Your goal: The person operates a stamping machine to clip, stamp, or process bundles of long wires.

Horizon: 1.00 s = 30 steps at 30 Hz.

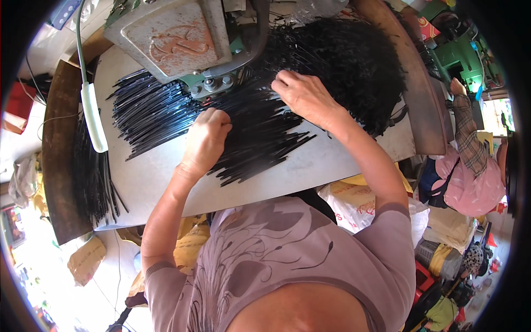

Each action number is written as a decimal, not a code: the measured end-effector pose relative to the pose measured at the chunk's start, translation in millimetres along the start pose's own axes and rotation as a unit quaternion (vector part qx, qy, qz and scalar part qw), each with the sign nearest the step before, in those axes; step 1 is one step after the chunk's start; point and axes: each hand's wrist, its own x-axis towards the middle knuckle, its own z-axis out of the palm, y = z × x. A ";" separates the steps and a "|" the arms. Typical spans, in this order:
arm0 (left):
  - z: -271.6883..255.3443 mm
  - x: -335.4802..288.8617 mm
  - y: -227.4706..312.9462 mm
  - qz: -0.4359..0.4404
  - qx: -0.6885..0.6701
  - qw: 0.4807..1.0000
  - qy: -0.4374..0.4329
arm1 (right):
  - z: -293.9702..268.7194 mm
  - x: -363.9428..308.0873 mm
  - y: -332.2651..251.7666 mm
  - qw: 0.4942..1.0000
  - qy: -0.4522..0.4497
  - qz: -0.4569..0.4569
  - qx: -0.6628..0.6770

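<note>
The left hand (208,138) and right hand (305,95) curl, grip unclear; black strips (146,113) left of the machine (172,47) seem done, the far-right heap (354,66) apparently left.

Upper-body clothing of the person, seen from above. The garment is a dusty-mauve, short-sleeved fabric top (332,268) with a wide, rounded neckline (318,285) finished by a narrow band. A darker purple-grey floral print (247,276) spreads over the left and middle of the front: broad petal shapes, thin curling stems and small pointed buds, one slender dark bud (331,247) lying farther right. The left sleeve (165,288) and the right sleeve (390,229) are plain mauve, each ending above the elbow; both forearms and both hands are bare.
</note>
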 end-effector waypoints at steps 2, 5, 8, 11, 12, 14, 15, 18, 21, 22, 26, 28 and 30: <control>-8.1 2.9 1.6 -0.055 -0.040 0.998 -0.002 | 4.9 1.7 0.6 0.991 0.076 0.053 0.092; -13.9 2.7 -2.7 -0.162 -0.118 0.980 0.009 | 0.6 12.0 -8.1 0.973 0.134 0.078 0.168; -19.2 4.9 -4.8 -0.185 -0.140 0.970 0.069 | -1.9 22.9 -21.8 0.955 0.174 0.071 0.228; -24.9 9.9 -3.6 -0.170 -0.065 0.975 0.126 | 3.5 34.9 -31.4 0.910 0.104 0.115 0.385; -23.0 10.1 -9.9 -0.150 -0.044 0.977 0.146 | 8.3 39.6 -34.4 0.872 0.098 0.115 0.465; -23.3 14.0 -10.1 -0.116 -0.015 0.978 0.172 | 8.9 46.7 -39.2 0.830 0.066 0.144 0.535; -22.7 16.1 -9.6 -0.082 0.012 0.977 0.197 | 8.8 49.8 -41.6 0.782 0.032 0.172 0.599; -19.0 19.4 -13.8 -0.082 0.021 0.978 0.191 | 6.0 54.5 -45.2 0.735 0.035 0.202 0.646; -18.8 19.1 -15.0 -0.091 0.025 0.978 0.188 | -2.0 56.9 -47.9 0.694 0.015 0.213 0.688; -19.2 19.9 -14.2 -0.101 0.027 0.979 0.177 | -3.9 56.9 -48.0 0.674 0.005 0.215 0.707; -20.4 21.9 -11.4 -0.110 0.017 0.980 0.166 | 1.9 59.3 -48.2 0.647 0.019 0.224 0.728; -20.6 22.3 -10.2 -0.112 0.010 0.980 0.164 | 2.1 60.6 -46.7 0.653 0.019 0.227 0.722; -20.5 22.9 -10.1 -0.114 0.003 0.980 0.162 | 0.5 61.0 -48.2 0.658 0.025 0.226 0.718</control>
